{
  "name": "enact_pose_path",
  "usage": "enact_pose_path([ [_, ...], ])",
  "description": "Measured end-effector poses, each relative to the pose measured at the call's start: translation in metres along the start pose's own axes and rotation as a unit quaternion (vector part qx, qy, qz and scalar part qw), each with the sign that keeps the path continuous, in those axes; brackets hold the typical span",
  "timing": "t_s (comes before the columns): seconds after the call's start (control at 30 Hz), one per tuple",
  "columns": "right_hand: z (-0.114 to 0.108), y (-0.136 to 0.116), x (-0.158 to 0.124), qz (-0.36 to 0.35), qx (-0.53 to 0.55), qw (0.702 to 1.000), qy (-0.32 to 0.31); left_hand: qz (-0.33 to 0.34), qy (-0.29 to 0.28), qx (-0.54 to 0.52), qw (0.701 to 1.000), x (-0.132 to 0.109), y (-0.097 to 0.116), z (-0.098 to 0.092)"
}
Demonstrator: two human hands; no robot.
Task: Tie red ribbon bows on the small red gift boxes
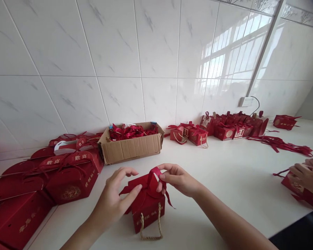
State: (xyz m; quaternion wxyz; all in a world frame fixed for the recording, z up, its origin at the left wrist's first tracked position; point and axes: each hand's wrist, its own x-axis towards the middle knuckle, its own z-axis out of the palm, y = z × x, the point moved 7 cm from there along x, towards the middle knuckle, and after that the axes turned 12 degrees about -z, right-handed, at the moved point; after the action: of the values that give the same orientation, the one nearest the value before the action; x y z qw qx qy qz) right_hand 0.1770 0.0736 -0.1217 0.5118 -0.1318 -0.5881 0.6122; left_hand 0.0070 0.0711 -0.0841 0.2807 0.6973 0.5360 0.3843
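Observation:
In front of me on the white table stands a small red gift box (149, 215) with gold lettering and a twisted gold rope handle (151, 238) hanging at its near side. A red ribbon (151, 172) crosses its top and rises in a loop. My right hand (176, 177) pinches that loop between thumb and fingers. My left hand (117, 196) is at the box's left edge, its thumb and fingers apart, the thumb close to the ribbon's crossing. A ribbon tail (170, 201) hangs down the box's right side.
A cardboard box (133, 151) of red ribbons stands against the tiled wall. Larger red boxes (70, 184) crowd the left. Small red boxes (198, 137) line the back, with loose ribbons (281, 143) at right. Another person's hands (309, 173) work on a red box at far right.

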Motion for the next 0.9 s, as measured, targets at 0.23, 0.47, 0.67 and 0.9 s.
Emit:
enact_pose_path([
  [0.23, 0.011, -0.012, 0.008, 0.008, -0.037, 0.999, -0.026, 0.08, 0.042, 0.085, 0.992, 0.01, 0.037, 0.022],
  [0.47, 0.014, -0.016, 0.008, 0.001, -0.061, 0.998, -0.018, 0.07, 0.069, 0.079, 0.992, 0.014, 0.033, 0.017],
  [0.67, 0.008, 0.0, 0.002, 0.019, -0.128, 0.991, 0.017, 0.059, 0.099, 0.071, 0.991, 0.009, 0.029, 0.014],
  [0.9, 0.009, 0.009, 0.0, 0.009, -0.177, 0.98, 0.091, -0.034, 0.054, -0.066, 0.996, 0.008, 0.016, 0.01],
])
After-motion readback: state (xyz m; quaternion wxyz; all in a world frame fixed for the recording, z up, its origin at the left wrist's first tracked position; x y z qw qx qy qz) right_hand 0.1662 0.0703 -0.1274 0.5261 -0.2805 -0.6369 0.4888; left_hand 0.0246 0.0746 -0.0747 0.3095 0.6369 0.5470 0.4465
